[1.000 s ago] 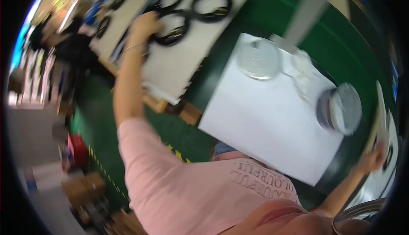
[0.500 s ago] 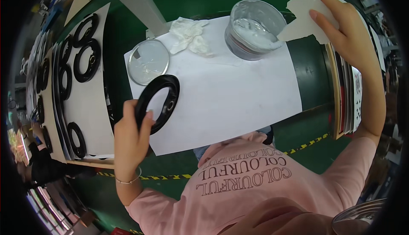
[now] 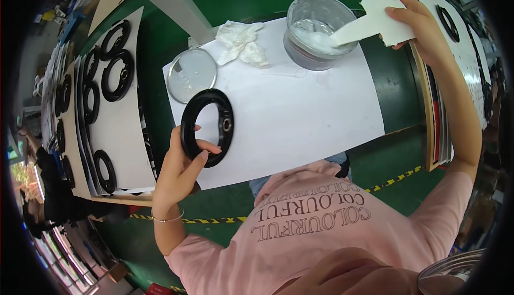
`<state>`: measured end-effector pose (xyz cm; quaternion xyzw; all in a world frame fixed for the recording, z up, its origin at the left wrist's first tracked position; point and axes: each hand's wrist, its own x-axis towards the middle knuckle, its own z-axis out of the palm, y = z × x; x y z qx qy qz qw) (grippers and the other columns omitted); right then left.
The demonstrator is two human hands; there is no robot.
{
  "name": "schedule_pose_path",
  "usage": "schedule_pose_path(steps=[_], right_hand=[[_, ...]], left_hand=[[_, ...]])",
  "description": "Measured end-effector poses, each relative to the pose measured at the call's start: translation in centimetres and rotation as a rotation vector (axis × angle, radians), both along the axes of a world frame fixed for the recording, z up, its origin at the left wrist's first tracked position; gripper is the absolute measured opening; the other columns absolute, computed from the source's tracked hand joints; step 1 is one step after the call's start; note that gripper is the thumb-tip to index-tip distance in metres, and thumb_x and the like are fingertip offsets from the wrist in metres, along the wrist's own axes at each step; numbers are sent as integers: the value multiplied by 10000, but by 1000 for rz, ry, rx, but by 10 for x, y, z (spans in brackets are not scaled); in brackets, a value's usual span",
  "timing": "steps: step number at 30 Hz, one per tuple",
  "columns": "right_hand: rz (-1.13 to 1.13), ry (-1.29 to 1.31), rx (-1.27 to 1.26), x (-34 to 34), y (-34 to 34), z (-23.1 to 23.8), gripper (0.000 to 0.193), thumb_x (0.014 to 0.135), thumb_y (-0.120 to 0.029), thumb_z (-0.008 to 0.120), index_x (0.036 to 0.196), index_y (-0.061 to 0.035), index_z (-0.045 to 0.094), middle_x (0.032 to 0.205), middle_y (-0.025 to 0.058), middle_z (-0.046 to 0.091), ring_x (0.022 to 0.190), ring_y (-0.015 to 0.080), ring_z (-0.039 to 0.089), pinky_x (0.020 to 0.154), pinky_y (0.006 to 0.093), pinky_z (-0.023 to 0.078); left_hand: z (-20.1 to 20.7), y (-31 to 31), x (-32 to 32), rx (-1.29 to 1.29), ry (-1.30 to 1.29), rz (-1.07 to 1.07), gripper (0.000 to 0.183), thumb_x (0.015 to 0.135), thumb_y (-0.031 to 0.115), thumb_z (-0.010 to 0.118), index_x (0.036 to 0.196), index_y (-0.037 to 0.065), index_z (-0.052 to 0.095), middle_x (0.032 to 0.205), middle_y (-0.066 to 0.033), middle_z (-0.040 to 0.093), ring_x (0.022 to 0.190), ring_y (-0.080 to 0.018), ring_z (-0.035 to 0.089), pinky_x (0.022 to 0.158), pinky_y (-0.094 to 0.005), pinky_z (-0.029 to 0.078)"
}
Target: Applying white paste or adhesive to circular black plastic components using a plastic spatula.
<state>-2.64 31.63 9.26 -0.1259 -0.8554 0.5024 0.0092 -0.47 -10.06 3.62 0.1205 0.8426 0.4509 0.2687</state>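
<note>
My left hand (image 3: 184, 169) grips the lower left of a black oval ring (image 3: 188, 121), which has a small metal fitting on its inner right side. The ring is held up over a white sheet (image 3: 300, 121). At the upper right, my right hand (image 3: 420, 24) pinches a flat white scraper (image 3: 375, 19) with an irregular outline. Its narrow end dips into a clear plastic tub (image 3: 305, 58) of whitish, grease-like paste (image 3: 316, 39). A round clear lid (image 3: 187, 78) lies just beyond the ring, at the sheet's left edge.
Crumpled white tissue (image 3: 241, 43) lies between lid and tub. To the left, pale boards (image 3: 115, 129) carry several similar black rings; another stack (image 3: 463, 38) with a black ring stands at the right. A grey post (image 3: 171, 11) rises behind the lid. Another person (image 3: 59, 182) is at far left.
My left hand has shifted slightly right with the ring, turning it so its opening faces me more. The scraper in my right hand has tilted and its tip has moved left into the tub.
</note>
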Motion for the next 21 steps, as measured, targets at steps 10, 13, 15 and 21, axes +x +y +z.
schedule_pose_path(steps=[10, 13, 15, 21], right_hand=[[3, 518, 318, 21, 1, -32, 308, 832, -152, 519, 1116, -35, 490, 832, 102, 615, 697, 157, 598, 593, 235, 457], [190, 579, 707, 43, -6, -23, 219, 813, -70, 511, 1028, -33, 522, 799, 102, 608, 680, 207, 596, 577, 273, 453], [641, 715, 1154, 47, -7, -13, 232, 754, 18, 529, 985, 1, 514, 855, 120, 612, 701, 264, 600, 625, 296, 468], [459, 450, 783, 40, -21, 0, 244, 784, -50, 531, 1021, 7, 508, 886, 120, 606, 737, 210, 597, 638, 265, 460]], left_hand=[[-27, 52, -8, 1147, -305, 295, 276, 883, 99, 336, 1144, 14, 365, 686, -166, 548, 789, -354, 589, 775, -403, 448], [-31, 64, -9, 1153, -364, 330, 263, 881, 99, 340, 1134, 36, 374, 678, -152, 553, 803, -357, 597, 735, -379, 478], [-32, 65, -9, 1134, -366, 337, 263, 880, 101, 342, 1133, 39, 373, 677, -150, 554, 810, -356, 598, 728, -372, 482], [-35, 61, -5, 1096, -359, 334, 256, 877, 110, 357, 1125, 47, 365, 683, -144, 557, 818, -347, 601, 725, -362, 487]])
